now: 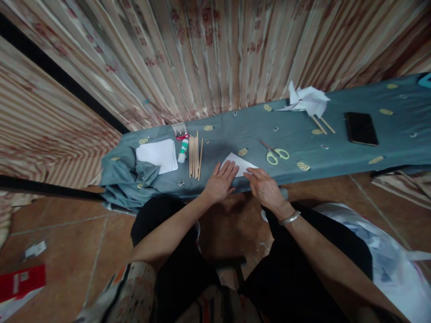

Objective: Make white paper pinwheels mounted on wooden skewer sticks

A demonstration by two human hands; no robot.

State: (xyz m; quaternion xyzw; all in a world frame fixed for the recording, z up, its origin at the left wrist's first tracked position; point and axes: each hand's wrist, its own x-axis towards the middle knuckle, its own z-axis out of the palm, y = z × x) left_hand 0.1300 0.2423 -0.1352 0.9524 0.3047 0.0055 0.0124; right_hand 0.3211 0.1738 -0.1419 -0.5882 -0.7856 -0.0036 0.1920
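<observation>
A sheet of white paper (239, 164), apparently folded to a triangle, lies near the front edge of the cloth-covered bench. My left hand (220, 180) rests flat on its left part, fingers stretched out. At the right corner my right hand (266, 187) has its fingers closed on the paper's edge. Just beyond, to the right, lie scissors with pale green handles (277, 155). Left of my hands are several thin wooden sticks (194, 157), a glue stick (182, 151) and a small red box of metal bits (182, 133).
A stack of white paper (157, 154) lies at the bench's left end. Toward the back right are white paper pinwheels (308, 101) on sticks and a dark phone (361, 128). A striped curtain (215, 54) hangs behind. A white plastic bag (387, 251) stands on the floor at right.
</observation>
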